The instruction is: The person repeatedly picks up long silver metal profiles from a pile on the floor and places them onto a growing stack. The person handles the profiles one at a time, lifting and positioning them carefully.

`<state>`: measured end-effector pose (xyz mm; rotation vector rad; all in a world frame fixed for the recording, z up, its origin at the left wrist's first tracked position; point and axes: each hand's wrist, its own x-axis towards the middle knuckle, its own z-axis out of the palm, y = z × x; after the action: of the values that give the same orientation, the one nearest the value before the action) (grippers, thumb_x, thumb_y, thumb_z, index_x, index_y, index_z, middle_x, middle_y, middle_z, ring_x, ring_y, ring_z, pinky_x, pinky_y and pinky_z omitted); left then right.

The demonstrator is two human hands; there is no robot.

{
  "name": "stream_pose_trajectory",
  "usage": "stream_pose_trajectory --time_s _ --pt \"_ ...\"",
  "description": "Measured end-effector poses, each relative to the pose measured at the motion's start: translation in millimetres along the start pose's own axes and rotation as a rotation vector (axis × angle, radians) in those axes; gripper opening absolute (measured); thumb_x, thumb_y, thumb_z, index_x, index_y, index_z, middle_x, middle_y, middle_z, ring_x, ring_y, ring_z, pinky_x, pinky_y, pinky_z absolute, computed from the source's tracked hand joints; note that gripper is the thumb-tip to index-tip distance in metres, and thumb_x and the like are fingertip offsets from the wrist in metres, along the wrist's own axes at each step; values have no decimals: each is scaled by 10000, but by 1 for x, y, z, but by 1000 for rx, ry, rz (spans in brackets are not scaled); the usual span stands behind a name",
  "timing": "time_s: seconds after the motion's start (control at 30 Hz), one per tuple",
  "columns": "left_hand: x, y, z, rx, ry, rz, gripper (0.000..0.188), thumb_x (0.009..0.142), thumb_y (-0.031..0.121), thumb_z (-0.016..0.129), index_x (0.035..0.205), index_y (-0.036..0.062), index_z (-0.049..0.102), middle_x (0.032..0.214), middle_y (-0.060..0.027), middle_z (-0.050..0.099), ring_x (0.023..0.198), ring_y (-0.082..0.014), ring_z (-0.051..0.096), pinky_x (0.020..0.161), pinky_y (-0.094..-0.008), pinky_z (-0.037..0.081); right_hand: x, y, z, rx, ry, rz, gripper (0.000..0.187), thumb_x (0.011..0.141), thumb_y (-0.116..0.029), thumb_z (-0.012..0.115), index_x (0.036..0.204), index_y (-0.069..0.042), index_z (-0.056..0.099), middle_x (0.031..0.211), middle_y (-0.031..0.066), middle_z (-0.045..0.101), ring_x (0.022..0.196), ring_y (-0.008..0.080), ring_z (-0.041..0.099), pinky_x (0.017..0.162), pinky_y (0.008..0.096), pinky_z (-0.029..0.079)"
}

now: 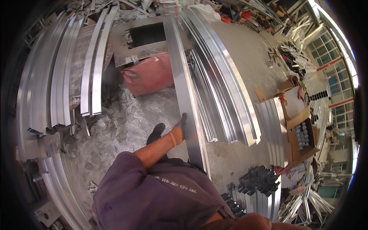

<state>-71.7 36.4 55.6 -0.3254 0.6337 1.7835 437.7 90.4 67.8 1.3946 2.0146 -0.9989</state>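
Observation:
My left hand (179, 130), in a dark glove with an orange cuff, grips the left edge of a long, flat aluminium profile (190, 111). Some of its fingers are hidden against the metal. The profile runs from beside my body toward the back of the room, passing right of a red wrapped bundle (149, 74). At the lower right edge part of my right arm (249, 222) shows, but the hand itself is out of the picture.
Stacked aluminium profiles (226, 88) lie right of the held one, others (57, 76) at the left. A bench with a dark opening (147, 35) stands ahead. Upright cut profiles (258, 191) and an open cardboard box (303, 138) are to the right. Crumpled plastic film (115, 126) covers the floor.

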Motion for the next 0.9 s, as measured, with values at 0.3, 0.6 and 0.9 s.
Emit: stream_pose_trajectory --time_s 0.3,0.6,0.9 --pt "123 158 -90 234 276 379 424 995 400 607 1147 11 681 997 -46 691 864 -163 628 794 -350 514 95 -190 -10 -105 50 -346 529 970 -400 604 1404 -108 524 1114 272 697 1057 413 682 879 477 546" --pt "191 378 -27 1160 605 408 715 922 622 625 1115 -65 669 799 -131 691 695 -242 670 614 -403 519 190 -408 -42 222 157 -437 541 955 -490 636 1286 -62 640 1017 256 723 1000 394 714 811 449 541" --pt "259 497 -57 854 761 252 968 854 746 568 1303 -111 574 1293 -254 640 1240 -365 586 1067 -389 403 259 -491 -60 127 133 -571 483 968 -352 668 1342 -53 609 1065 247 726 1009 337 722 838 392 538"
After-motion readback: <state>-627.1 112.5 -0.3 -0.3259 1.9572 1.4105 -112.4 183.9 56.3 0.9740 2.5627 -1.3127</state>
